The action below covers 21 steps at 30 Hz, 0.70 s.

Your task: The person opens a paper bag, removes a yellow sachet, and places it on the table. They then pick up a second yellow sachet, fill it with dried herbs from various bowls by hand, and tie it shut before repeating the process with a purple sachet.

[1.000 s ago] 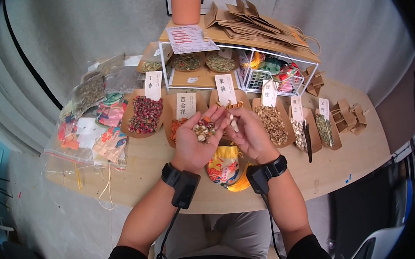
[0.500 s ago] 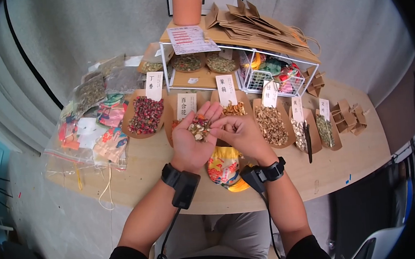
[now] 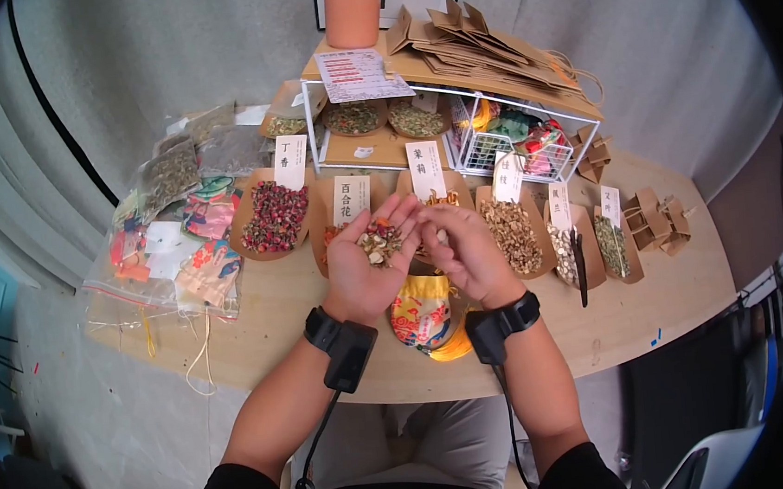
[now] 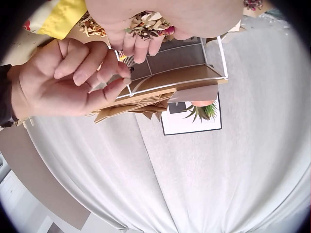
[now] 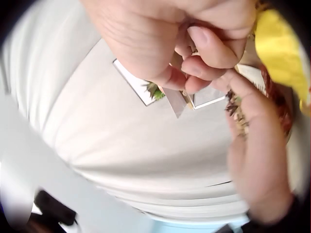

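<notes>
My left hand (image 3: 360, 280) is held palm up over the table, fingers extended, carrying a small heap of mixed dried herbs and petals (image 3: 379, 245). In the left wrist view the heap (image 4: 149, 25) shows pale slices and a dark pink bud. Close beside it on the right, my right hand (image 3: 470, 254) has its fingers curled around a few pale dried slices (image 3: 442, 237), mostly hidden by the fingers. Beneath the hands lies a floral drawstring pouch (image 3: 419, 318) with a yellow top and a yellow tassel (image 3: 453, 346).
Labelled kraft trays stand in a row: rosebuds (image 3: 273, 216), orange petals partly behind my left hand, tan chips (image 3: 510, 234), white pieces and green herbs (image 3: 613, 248). Black tongs (image 3: 581, 268) lie across one tray. Plastic bags (image 3: 177, 235) lie left; a shelf (image 3: 452, 81) stands behind.
My right hand has moved in to the left palm, its fingertips at the herbs, then drawn slightly back to the right. The left hand stays nearly in place.
</notes>
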### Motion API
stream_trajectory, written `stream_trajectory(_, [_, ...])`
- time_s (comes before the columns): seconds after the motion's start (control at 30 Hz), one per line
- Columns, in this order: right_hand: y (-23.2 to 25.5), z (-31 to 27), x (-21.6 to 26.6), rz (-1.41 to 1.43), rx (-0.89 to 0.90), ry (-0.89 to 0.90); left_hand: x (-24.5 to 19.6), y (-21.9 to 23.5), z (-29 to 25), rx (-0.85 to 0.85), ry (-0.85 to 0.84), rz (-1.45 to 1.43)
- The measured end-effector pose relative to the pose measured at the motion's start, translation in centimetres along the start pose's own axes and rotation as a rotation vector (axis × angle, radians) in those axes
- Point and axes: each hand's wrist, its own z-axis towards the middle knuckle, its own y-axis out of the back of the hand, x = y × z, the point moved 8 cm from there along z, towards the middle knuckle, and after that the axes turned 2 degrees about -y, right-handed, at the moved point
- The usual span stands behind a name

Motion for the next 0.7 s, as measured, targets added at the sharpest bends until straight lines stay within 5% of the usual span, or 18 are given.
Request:
stream_trajectory(0.13, [-0.2,0.0,-0.1,0.34,0.033,-0.088,0.3,0.3,0.1,-0.032,0.032,0.002])
stream_trajectory(0.23, [-0.2,-0.6,0.2,0.056,-0.03,-0.027,0.5,0.5,0.1,-0.036,0.043,0.027])
stream_trajectory(0.33, [-2.3,-0.5,0.7,-0.375,-0.02,0.336,0.5,1.1,0.3,-0.034,0.061,0.041])
stream_trajectory(0.43, [-3.9,-1.4,1.0,-0.867,0.066,0.294,0.7,1.0,0.2,-0.038,0.08,0.037])
stream_trajectory(0.7, [-4.1,-1.5,0.9,-0.973,0.039,0.329,0.8,1.2,0.5,-0.023,0.092,0.066])
